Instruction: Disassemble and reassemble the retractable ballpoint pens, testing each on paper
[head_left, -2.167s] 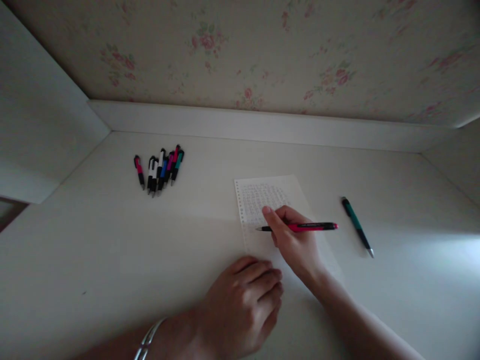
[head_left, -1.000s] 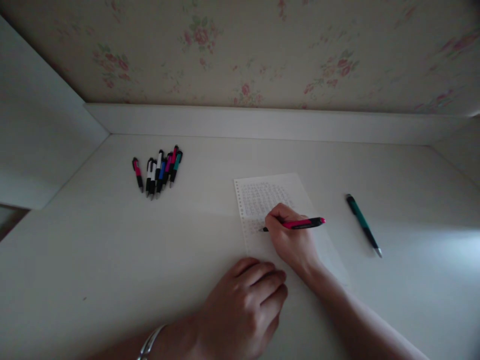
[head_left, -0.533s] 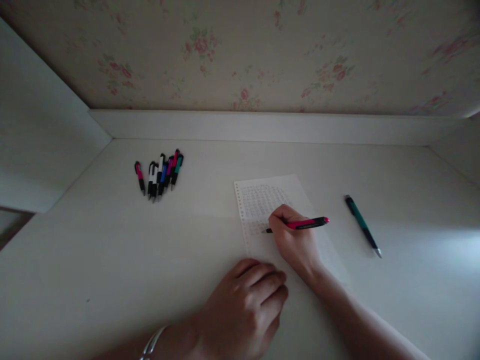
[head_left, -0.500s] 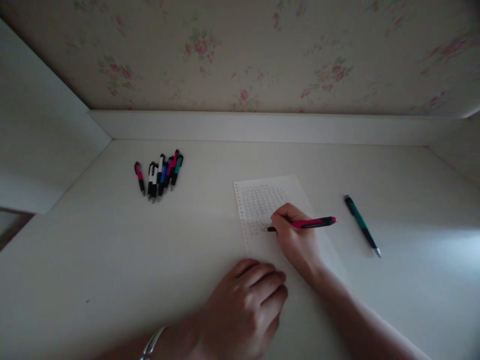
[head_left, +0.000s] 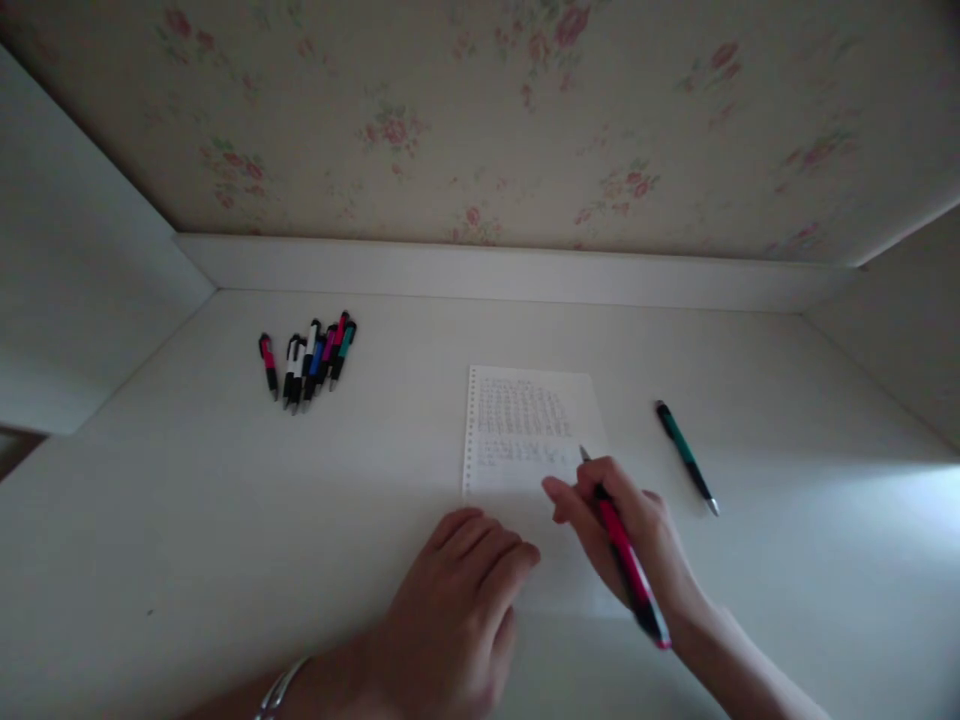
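A white sheet of paper (head_left: 534, 480) with a punched left edge lies on the desk, its upper half covered in handwriting. My left hand (head_left: 465, 600) rests palm down over the sheet's lower left part, fingers loosely bent and holding nothing. A red and black pen (head_left: 628, 560) is gripped in my right hand (head_left: 645, 530), over the right side of the paper. The pen's tip points up and away, by the written lines, while its back end slants toward me. Whether the tip touches the paper, I cannot tell.
To the right of the paper lies a green and black pen (head_left: 686, 455). Several pens (head_left: 315, 362) in mixed colours form a group at the back left, with a red pen (head_left: 268, 366) slightly apart. A white ledge (head_left: 480, 268) and flowered wall bound the white desk (head_left: 225, 520).
My right hand has moved right and toward me, and the pen has swung from lying sideways to pointing away. The sheet appears straighter. My left hand sits slightly farther left; the view has shifted too.
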